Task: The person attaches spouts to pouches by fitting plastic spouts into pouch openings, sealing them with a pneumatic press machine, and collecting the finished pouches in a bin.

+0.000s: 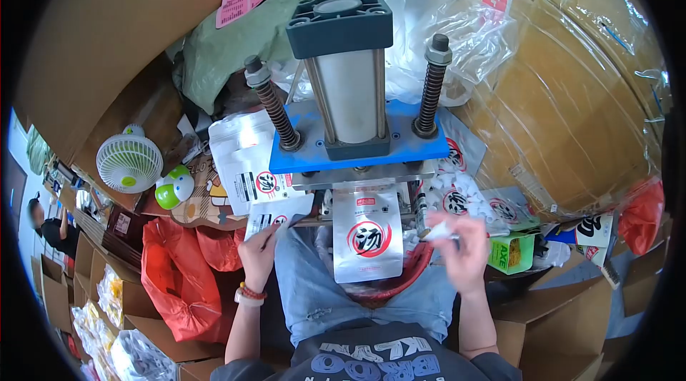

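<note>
A silver-white pouch (366, 266) with a red ring and a black character hangs from under the press (350, 99), in front of my lap. My left hand (257, 256) pinches the lower edge of another such pouch (296, 208), at the left end of the press. Behind it lies a stack of like pouches (236, 145). My right hand (466, 249) is raised to the right of the hanging pouch, its fingers closed on a small white piece (441, 229). The piece is blurred, so its kind does not show.
Small white pieces (457, 184) and more pouches lie right of the press. A fan (130, 163) stands at the left, above red plastic bags (179, 277). Large cardboard boxes (564, 88) border the right side. A person (57, 231) is far left.
</note>
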Motion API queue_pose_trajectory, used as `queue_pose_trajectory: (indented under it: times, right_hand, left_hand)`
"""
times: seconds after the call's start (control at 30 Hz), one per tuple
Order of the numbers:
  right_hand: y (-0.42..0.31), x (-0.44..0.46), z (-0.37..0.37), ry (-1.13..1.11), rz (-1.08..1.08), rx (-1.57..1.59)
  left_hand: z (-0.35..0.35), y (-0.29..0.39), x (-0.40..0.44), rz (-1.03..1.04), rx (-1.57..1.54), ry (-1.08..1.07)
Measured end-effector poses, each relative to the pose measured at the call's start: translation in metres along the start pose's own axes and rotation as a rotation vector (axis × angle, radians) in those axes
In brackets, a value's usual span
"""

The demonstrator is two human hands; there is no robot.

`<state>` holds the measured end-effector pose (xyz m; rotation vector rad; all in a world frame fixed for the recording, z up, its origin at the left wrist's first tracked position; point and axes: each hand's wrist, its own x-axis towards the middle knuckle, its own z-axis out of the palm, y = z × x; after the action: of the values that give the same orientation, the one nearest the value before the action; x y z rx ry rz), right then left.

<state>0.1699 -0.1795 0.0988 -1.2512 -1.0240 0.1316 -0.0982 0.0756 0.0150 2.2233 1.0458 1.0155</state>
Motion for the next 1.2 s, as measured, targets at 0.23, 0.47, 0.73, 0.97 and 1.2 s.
queue_pose_trajectory:
  times: [0.23, 0.47, 0.73, 0.97, 1.2]
  right_hand:
    - [-0.005, 0.011, 0.062, -0.445, -0.468, -0.253]
    - [-0.047, 0.016, 0.039, -0.396, -0.204, -0.339]
    - [-0.016, 0.022, -0.008, 0.119, 0.070, -0.484]
    - [0.076, -0.018, -0.017, -0.256, 0.328, -0.920]
    - [0.058, -0.014, -0.032, -0.074, 0.465, -0.366]
  left_hand:
    - [-0.026, 0.107, -0.022, 0.409, -0.001, -0.146]
    - [-0.011, 0.130, -0.023, 0.270, -0.367, -0.446]
    - [0.093, 0.095, 0.011, -0.650, -1.100, -0.459]
    - [0.090, 0.081, 0.024, -0.547, -0.914, -0.533]
    - [0.041, -0.023, 0.041, 0.133, 0.739, -0.256]
